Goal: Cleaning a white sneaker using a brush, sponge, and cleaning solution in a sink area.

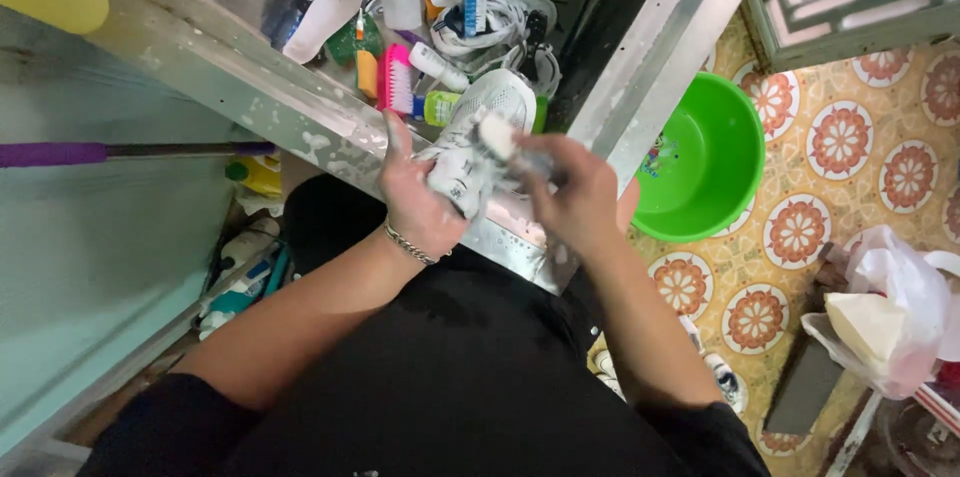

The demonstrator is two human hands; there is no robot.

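Sink (640, 67): we see brushes, insoles, laces inside.
Green basin (735, 127): nothing in it.
L hand (420, 199): fingers grasping white sneaker (480, 127).
R hand (572, 199): fingers clenched on brush (500, 137).

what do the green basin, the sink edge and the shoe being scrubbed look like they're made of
Green basin: likely plastic, given its smooth, glossy, uniform bright colour.
Sink edge: seemingly stainless steel, grey and dully reflective, flecked with white suds.
White shoe, gripped by the left hand while the right hand works a brush: apparently fabric mesh upper, matte; too blurred for certainty.
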